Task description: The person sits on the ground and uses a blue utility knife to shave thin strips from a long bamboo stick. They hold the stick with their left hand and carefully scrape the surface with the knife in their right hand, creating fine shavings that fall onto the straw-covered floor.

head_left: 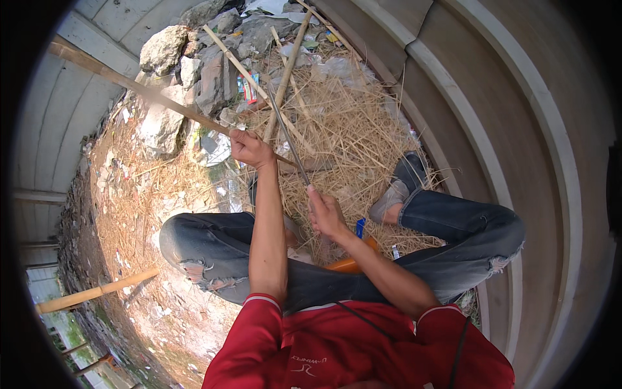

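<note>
My left hand [251,148] is closed round a long brown bamboo strip [155,97]. The strip runs from the upper left to just past my fist, where its end lies close to the blade. In my right hand [327,214] is the handle of a long, narrow-bladed knife [289,137], its dark blade pointing up and away from me. The handle itself is mostly hidden by my fingers. Beyond my hands, pale bamboo sticks [236,61] and a thicker bamboo pole [286,81] cross on the ground.
Straw-like shavings [350,107] cover the ground between my feet. Large rocks [163,48] and litter lie at the far left. A corrugated metal wall [518,129] curves along the right. An orange object [346,265] lies by my lap, and another bamboo piece [97,290] is at the left.
</note>
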Demonstrator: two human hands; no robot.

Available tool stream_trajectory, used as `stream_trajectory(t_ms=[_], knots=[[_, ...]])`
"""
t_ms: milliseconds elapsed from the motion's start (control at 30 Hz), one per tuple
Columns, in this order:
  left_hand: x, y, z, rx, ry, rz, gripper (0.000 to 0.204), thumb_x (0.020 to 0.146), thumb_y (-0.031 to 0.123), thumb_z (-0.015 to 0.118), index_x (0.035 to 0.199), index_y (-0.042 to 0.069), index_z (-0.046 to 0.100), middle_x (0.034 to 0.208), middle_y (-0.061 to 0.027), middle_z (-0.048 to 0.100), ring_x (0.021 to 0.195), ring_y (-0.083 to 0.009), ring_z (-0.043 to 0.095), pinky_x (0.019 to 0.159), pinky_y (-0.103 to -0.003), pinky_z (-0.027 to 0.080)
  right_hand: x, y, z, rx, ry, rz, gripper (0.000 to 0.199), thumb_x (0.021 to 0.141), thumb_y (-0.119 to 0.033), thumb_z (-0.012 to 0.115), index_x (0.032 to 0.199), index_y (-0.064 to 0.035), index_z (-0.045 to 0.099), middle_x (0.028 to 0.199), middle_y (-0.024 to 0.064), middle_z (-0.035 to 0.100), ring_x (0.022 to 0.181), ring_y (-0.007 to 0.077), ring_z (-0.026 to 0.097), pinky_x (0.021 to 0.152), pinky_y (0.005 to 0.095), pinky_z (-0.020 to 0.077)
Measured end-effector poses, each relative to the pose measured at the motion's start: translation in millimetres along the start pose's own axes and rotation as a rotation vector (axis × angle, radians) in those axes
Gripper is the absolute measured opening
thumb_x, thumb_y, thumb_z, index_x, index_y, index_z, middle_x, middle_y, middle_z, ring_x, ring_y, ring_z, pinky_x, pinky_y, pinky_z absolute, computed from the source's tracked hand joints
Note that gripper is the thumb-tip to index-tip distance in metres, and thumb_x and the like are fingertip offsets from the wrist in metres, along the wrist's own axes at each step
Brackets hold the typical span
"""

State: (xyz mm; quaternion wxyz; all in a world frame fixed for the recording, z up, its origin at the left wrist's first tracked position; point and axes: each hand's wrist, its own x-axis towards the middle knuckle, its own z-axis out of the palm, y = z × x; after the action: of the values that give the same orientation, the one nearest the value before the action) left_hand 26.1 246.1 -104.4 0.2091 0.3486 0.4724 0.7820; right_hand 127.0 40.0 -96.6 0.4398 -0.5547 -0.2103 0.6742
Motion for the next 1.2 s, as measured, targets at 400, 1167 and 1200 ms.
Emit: stream_trajectory(t_ms=[400,1167,1200], knots=[[11.7,11.5,-6.1,-0.501,-0.347,-0.144,0.054,0.107,0.046,0.040,0.067,0.010,0.034,0.058,0.0018,0.027,0.047,-0.0078,0.019,0.044,-0.025,0.017,-17.8,32.2,-30.9,0.130,0.156,0.033,0.059,0.100,-0.062,0.043,0.076,-0.0082,0.047,0.053,0.0015,0.041,0.039,0.0101,0.040,0.036,0.0265,0.0361],[17.8,-0.2,-10.2,-0.519,-0.409,-0.160,0.058,0.105,0.051,0.042,0.065,0.011,0.031,0.058,0.0023,0.026,0.048,-0.0076,0.018,0.044,-0.025,0.017,21.9,32.6,-41.4,0.138,0.165,0.351,0.063,0.097,-0.068,0.042,0.077,-0.0087,0.049,0.054,-0.0004,0.042,0.040,0.0103,0.041,0.039,0.0281,0.0366],[17.8,4.2,-2.0,-0.560,-0.405,-0.156,0.058,0.105,0.051,0.042,0.065,0.011,0.031,0.058,0.0023,0.025,0.048,-0.0076,0.018,0.044,-0.025,0.017,24.4,9.5,-43.5,0.089,0.152,0.232,0.063,0.097,-0.068,0.042,0.077,-0.0090,0.048,0.054,-0.0006,0.042,0.040,0.0102,0.040,0.039,0.0281,0.0365]])
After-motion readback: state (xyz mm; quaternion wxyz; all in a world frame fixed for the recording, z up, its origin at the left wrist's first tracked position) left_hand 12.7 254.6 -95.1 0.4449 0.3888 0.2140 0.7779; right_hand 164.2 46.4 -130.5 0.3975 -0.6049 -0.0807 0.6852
